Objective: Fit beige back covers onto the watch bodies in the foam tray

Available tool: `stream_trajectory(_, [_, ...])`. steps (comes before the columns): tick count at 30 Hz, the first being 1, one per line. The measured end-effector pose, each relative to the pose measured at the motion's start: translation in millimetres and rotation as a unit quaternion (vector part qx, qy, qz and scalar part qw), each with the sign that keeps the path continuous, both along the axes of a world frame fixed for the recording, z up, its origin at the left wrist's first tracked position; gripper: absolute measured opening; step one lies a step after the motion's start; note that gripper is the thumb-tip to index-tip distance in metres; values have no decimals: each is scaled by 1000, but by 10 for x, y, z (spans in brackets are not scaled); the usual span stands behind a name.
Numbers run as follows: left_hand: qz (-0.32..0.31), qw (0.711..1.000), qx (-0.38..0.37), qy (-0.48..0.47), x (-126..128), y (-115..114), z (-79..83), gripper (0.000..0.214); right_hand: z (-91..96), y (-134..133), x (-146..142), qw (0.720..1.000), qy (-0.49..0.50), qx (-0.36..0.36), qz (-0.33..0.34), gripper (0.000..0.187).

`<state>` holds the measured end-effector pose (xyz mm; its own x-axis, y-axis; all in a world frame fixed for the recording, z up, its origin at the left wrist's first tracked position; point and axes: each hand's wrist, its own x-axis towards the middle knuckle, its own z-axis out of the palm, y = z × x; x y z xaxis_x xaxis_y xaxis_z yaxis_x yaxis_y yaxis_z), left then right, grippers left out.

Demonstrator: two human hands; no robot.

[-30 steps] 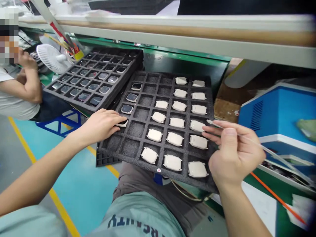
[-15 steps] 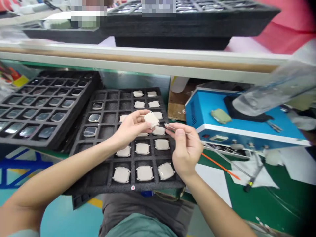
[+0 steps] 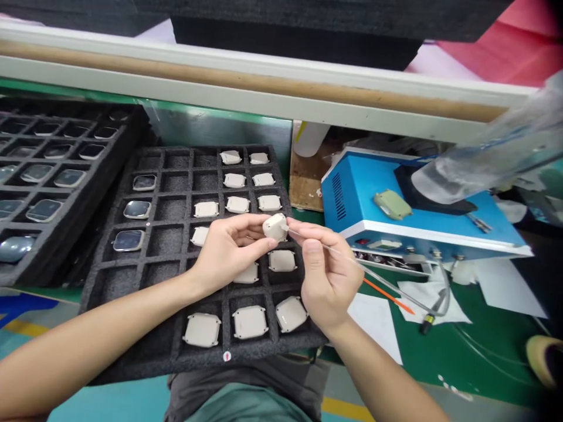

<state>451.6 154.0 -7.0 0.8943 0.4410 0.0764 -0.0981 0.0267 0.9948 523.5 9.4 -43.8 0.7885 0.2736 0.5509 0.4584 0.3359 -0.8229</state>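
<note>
My left hand (image 3: 229, 249) pinches a small white square casing (image 3: 275, 226) above a black foam tray (image 3: 176, 246). My right hand (image 3: 328, 272) is closed on a thin clear tube with a fine tip (image 3: 352, 262), and that tip touches the casing's right edge. The tube runs right toward a blue machine (image 3: 396, 205). The tray holds several white casings (image 3: 248, 321) in its right columns and three glass-faced pieces (image 3: 137, 209) in its left column.
A second black tray (image 3: 48, 181) with several glass-faced pieces lies at the left. A long rail (image 3: 264, 94) crosses above. On the green bench (image 3: 461, 351) lie white papers, an orange stick (image 3: 387, 296) and a cable. A clear plastic piece (image 3: 484, 158) hangs at upper right.
My left hand lifted a white casing out of the tray and brought it to the tube tip in my right hand. The view swung right, so the neighbouring person left the frame.
</note>
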Motion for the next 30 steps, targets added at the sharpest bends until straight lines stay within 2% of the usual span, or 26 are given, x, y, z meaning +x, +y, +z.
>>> stream_trajectory(7, [-4, 1000, 24, -8, -9, 1, -28, 38, -10, -8, -8, 1000, 4, -4, -2, 18])
stream_trajectory(21, [0, 1000, 24, 11, -13, -17, 3, 36, 27, -8, -22, 999, 5, -32, -28, 17])
stream_trajectory(30, [0, 999, 32, 14, -16, -13, 0, 37, 14, -1, -20, 999, 12, -25, -25, 16])
